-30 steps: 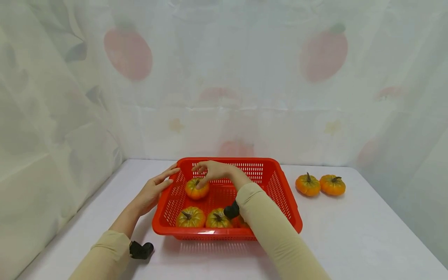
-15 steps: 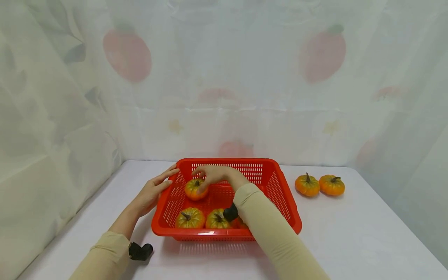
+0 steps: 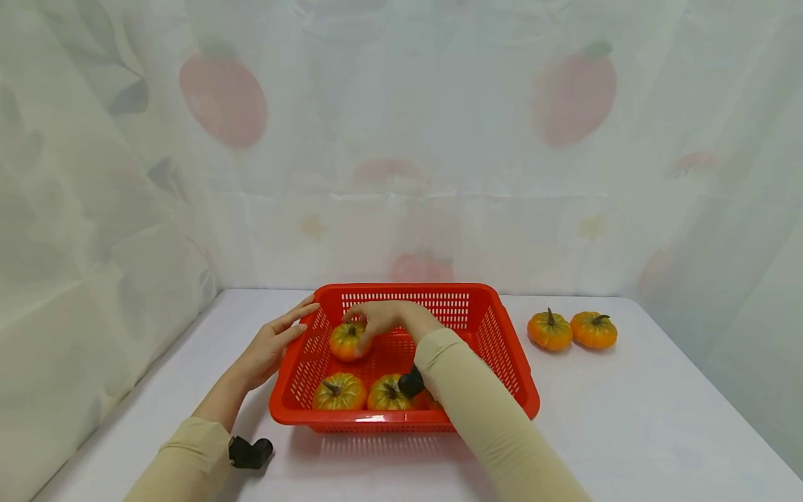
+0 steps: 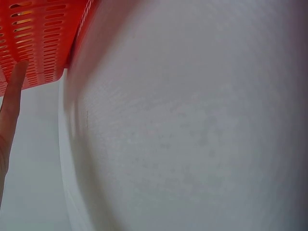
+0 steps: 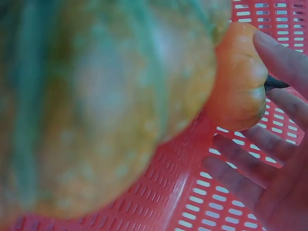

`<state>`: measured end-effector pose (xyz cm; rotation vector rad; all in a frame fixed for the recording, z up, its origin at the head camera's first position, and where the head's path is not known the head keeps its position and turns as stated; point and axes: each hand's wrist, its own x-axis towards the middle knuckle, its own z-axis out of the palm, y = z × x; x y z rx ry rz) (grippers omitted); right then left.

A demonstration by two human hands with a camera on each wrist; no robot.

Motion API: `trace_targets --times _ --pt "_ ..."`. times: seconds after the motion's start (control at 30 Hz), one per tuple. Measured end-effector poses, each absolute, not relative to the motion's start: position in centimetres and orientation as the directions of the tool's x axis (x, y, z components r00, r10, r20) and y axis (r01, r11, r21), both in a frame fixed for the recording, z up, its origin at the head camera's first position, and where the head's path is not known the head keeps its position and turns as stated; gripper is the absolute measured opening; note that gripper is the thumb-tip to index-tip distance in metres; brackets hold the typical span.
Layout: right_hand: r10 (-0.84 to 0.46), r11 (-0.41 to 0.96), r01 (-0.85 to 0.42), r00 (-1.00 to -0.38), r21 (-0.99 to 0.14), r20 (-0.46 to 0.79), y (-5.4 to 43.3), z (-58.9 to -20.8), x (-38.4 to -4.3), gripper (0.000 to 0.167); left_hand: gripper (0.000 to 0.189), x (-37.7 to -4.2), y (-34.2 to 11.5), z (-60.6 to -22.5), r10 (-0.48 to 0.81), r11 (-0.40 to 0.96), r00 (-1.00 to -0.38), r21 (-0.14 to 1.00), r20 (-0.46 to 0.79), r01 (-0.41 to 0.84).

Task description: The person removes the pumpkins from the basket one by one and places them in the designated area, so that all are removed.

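A red perforated plastic basket (image 3: 401,416) stands on the table, with several orange-green pumpkins in it. My left hand (image 3: 266,352) rests against its left rim, fingers fairly straight; in the left wrist view one finger (image 4: 13,96) lies along the outer wall. My right hand (image 3: 384,317) reaches down inside, thumb and fingers around the small pumpkin (image 3: 347,343) at the back left. In the right wrist view the thumb (image 5: 279,55) lies at this pumpkin's side near the dark stem, the lower fingers spread. Two pumpkins, one at the front left (image 3: 339,392), another beside it (image 3: 385,394), sit along the front wall.
Two more pumpkins, a left one (image 3: 550,330) and a right one (image 3: 594,330), sit on the white table (image 3: 627,418) right of the basket. A pale fruit-print curtain (image 3: 489,230) closes off the back and sides. My right sleeve (image 3: 495,418) crosses the basket's front rim.
My right hand has lowered onto the back-left pumpkin, its thumb and fingers now around it. My left hand keeps its place at the rim. The view has shifted slightly.
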<state>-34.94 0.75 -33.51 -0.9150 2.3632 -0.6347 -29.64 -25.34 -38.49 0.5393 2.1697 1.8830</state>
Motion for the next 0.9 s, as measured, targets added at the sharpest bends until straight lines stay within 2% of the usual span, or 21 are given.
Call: trace_targets --times 0.33,0.9 --pt "-0.702 0.697 -0.479 -0.606 -0.534 -0.374 0.67 -33.69 -34.55 0.068 0.054 -29.36 -25.47 -38.68 0.406 0.110 -0.911 0.985 0.075 0.130" --pt "-0.647 0.736 -0.291 -0.567 -0.611 -0.510 0.60 -33.43 -34.54 0.070 0.054 -29.57 -25.28 -38.44 0.410 0.101 -0.909 0.986 0.080 0.132"
